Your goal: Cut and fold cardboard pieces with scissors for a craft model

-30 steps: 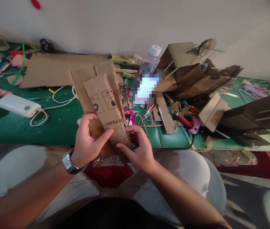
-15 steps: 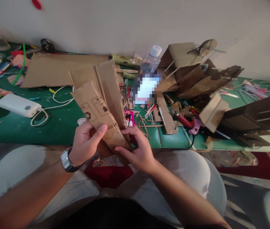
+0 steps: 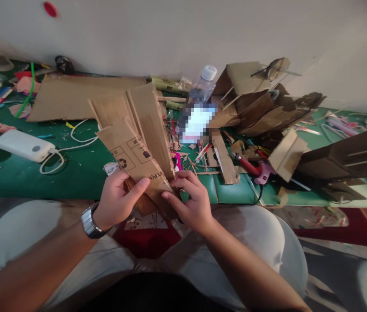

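Note:
In front of me, over the table's near edge, I hold a printed cardboard strip (image 3: pixel 131 151) with black symbols against a larger folded cardboard piece (image 3: pixel 149 115). My left hand (image 3: pixel 120 197) is closed on the strip's left edge, thumb on the printed face and fingers hidden behind. My right hand (image 3: pixel 191 199) pinches the lower right end, where the strip meets the folded piece; its thumb lies on the strip. The folded piece tilts up and away from me, creased lengthwise. Its lower end is partly hidden behind the strip and my hands.
A white power bank (image 3: pixel 24 145) with a cable lies left on the green table (image 3: pixel 73 177). Behind are a flat cardboard sheet (image 3: pixel 82 97) and a capped bottle (image 3: pixel 204 84). To the right are a pink-and-red glue gun (image 3: pixel 258 171), cardboard constructions (image 3: pixel 349 160) and scraps.
My right hand has shifted slightly right and down, and the strip's lower end has moved a little with it. The folded piece tilts slightly more left. Both hands keep their hold.

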